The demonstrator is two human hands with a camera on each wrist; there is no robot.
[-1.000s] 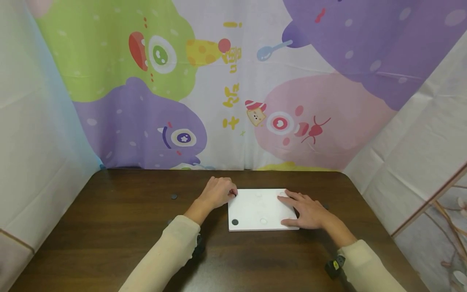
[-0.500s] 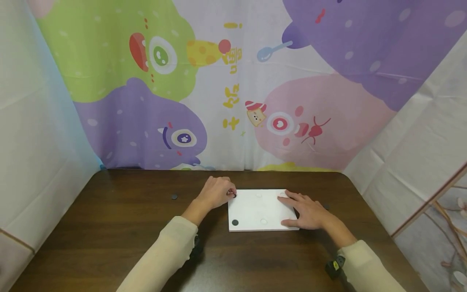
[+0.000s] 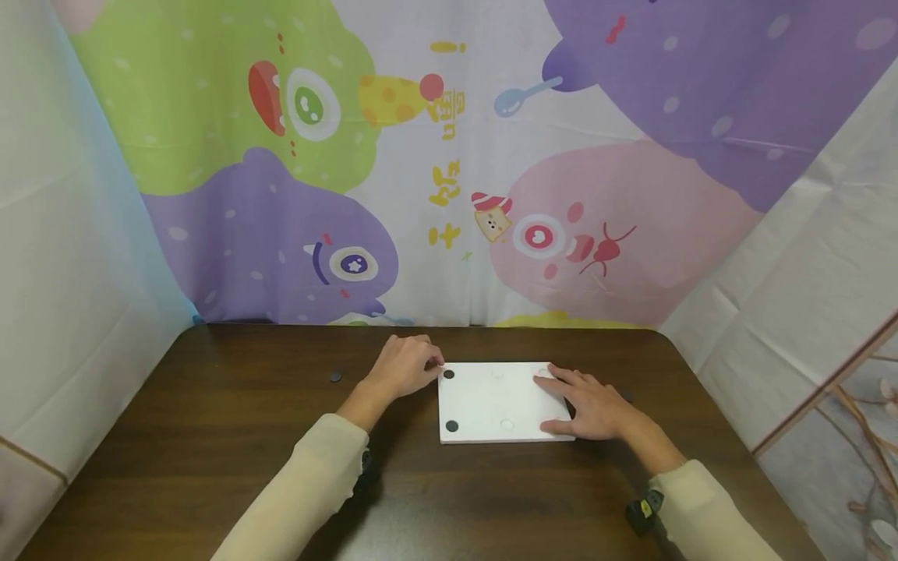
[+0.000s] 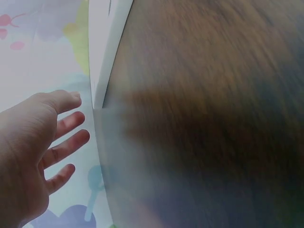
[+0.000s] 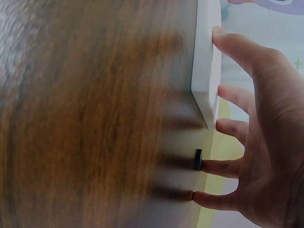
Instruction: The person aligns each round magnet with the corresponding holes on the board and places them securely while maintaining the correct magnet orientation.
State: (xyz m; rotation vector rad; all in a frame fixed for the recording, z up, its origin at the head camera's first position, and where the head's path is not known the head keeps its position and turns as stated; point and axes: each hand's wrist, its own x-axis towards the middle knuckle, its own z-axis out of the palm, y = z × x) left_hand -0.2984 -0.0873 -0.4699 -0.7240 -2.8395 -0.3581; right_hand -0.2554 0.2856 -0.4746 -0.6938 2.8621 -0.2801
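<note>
A white rectangular board (image 3: 501, 401) with shallow round recesses lies on the table. One black disc (image 3: 449, 375) sits at its far left corner and a second black disc (image 3: 452, 426) at its near left corner. Just off the far left corner is my left hand (image 3: 405, 368), its fingers loosely bent with nothing between them; the left wrist view shows them apart from the board's end. My right hand (image 3: 585, 403) rests on the board's right part, thumb and fingers spread. In the right wrist view, the outer fingers reach past the board, one of them at a loose black disc (image 5: 198, 160).
Another loose black disc (image 3: 335, 377) lies on the brown wooden table (image 3: 491, 506), left of the left hand. A printed cartoon curtain (image 3: 449, 296) hangs along the table's back edge, and pale cloth walls (image 3: 793, 312) stand at both sides.
My left hand has let go of the black disc at the board's far left corner and drawn back to the left, uncovering it. The right hand has stayed in place.
</note>
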